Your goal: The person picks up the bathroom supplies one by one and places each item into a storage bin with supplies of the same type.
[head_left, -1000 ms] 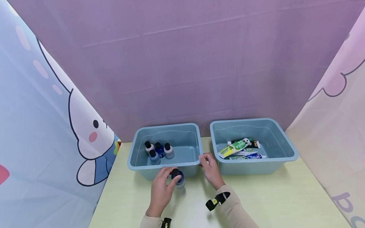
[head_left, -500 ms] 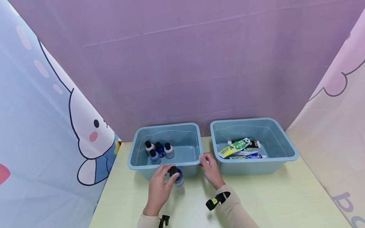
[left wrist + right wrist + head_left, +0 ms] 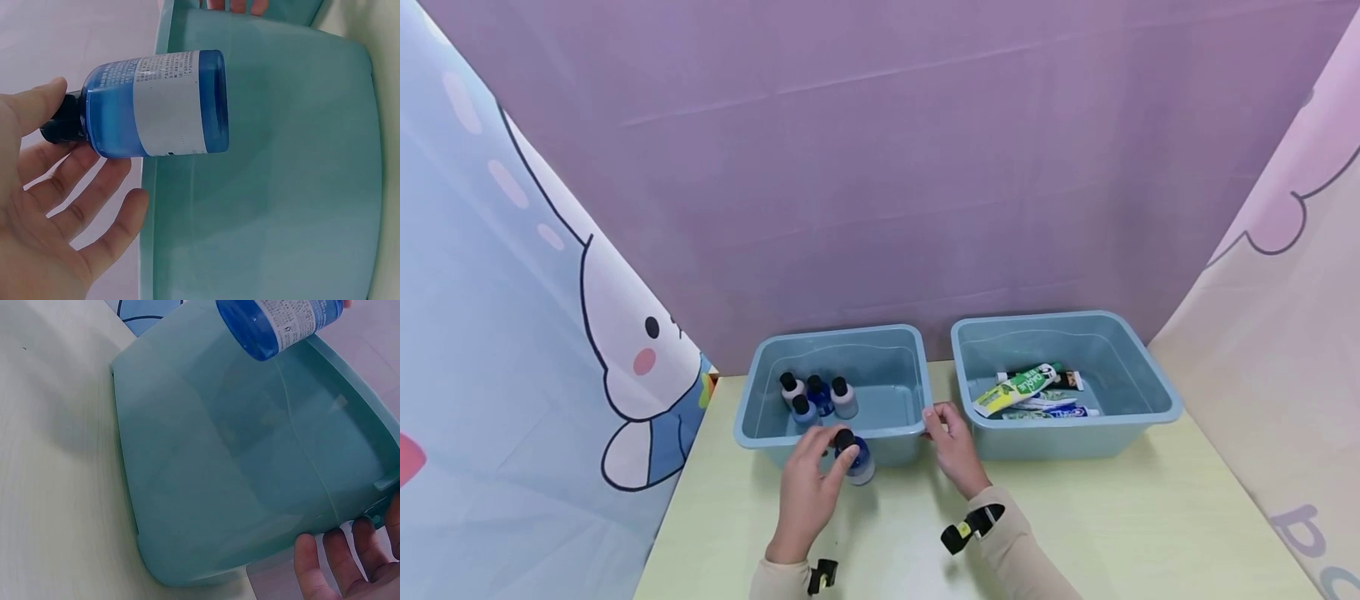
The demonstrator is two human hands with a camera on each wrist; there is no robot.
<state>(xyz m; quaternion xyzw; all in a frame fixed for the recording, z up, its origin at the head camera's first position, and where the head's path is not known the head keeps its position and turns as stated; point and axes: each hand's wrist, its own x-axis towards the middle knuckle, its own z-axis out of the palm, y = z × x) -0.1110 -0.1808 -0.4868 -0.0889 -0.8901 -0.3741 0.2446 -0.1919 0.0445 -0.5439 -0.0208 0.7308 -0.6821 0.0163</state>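
My left hand (image 3: 808, 487) pinches the black cap of a blue bottle (image 3: 169, 106) with a white label, between thumb and fingers. In the head view the bottle overlaps the front wall of the left blue bin (image 3: 767, 440); the left wrist view has it in front of that bin's outer wall. Standing in this bin are several small black-capped bottles, among them a white bottle (image 3: 845, 402) and a dark blue bottle (image 3: 822, 402). At the bin's front right corner, my right hand (image 3: 957, 450) grips the rim, thumb on top and fingers underneath.
To the right stands a second blue bin (image 3: 1075, 442) holding several toothpaste tubes, with a green and yellow tube (image 3: 1017, 390) on top. Both bins sit on a pale table (image 3: 1120, 525) against a purple cloth backdrop (image 3: 880, 167).
My left hand has carried the blue bottle leftward and a little up, along the front of the left bin. The right hand stays at the rim.
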